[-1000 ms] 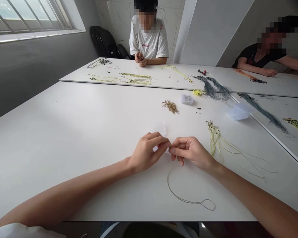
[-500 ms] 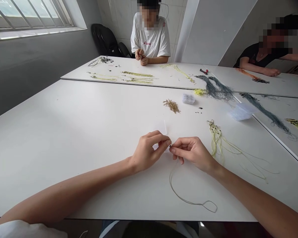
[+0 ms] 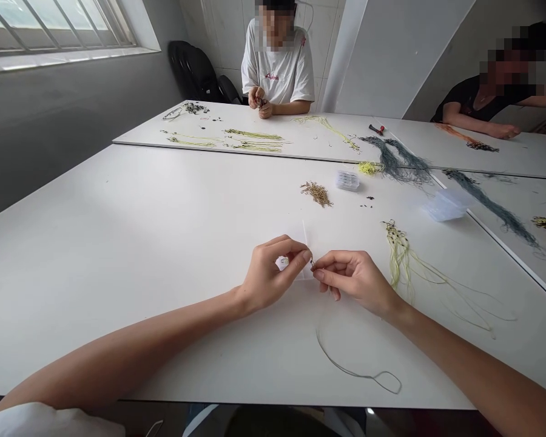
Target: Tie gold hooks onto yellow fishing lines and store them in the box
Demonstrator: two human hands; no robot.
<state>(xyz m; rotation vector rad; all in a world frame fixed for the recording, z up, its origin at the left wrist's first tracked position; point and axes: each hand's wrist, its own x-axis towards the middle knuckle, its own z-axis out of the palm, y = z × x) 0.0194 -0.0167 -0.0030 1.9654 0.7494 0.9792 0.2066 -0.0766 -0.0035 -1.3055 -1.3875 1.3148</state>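
My left hand [image 3: 273, 270] and my right hand [image 3: 352, 276] meet fingertip to fingertip over the white table [image 3: 164, 243]. Thumb and forefinger of each are pinched at a tiny dark and golden piece [image 3: 312, 263], too small to make out well. From beneath my right fingers a thin line [image 3: 346, 371] hangs down and curves over the table, ending in a loop near the front edge. A clear plastic tray or lid lies behind my hands, partly hidden by them. Right of my right hand is a bundle of yellow-green cords [image 3: 398, 255] with dark ends.
Beyond my hands lie a heap of golden hooks [image 3: 317, 193], a small clear box [image 3: 347, 180], yellow pieces [image 3: 369, 167] and grey-blue strands [image 3: 403, 161]. Another clear box [image 3: 446, 205] is at the right. A person in white [image 3: 279, 67] sits opposite, another [image 3: 477, 106] at the far right.
The pinching fingertips have drawn slightly apart, showing more of the small piece between them. The looped line has shifted slightly to the right. A co-worker's hand at the right edge has moved.
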